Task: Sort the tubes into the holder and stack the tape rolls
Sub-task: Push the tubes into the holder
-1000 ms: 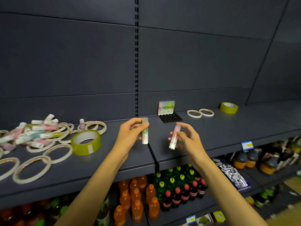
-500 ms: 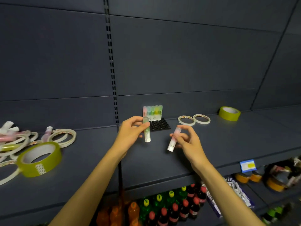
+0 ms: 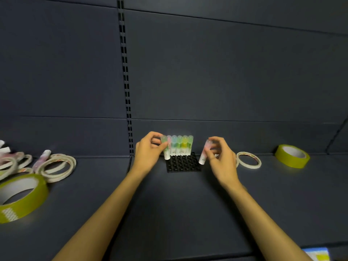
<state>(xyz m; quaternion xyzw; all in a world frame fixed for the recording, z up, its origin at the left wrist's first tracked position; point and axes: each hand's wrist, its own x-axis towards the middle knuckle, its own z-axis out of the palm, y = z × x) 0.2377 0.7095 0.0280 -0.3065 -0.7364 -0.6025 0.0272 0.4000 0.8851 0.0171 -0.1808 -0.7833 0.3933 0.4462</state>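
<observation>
Left hand (image 3: 148,153) is pinching a green tube (image 3: 165,147) at the holder (image 3: 182,163); right hand (image 3: 219,155) is pinching a pink tube (image 3: 205,152). Both tubes are looking light, stiff, slick; mid-body grips are suiting them.

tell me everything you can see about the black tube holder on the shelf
The black holder is a flat, square tray, plastic by its look, with a grid of round sockets. It lies flat on the dark shelf near the back wall, between the two hands. A row of pastel-capped tubes stands upright along its back edge; the nearer sockets look empty. The left hand holds a green-capped tube at its back left corner, and the right hand holds a pink tube by its right edge.
</observation>
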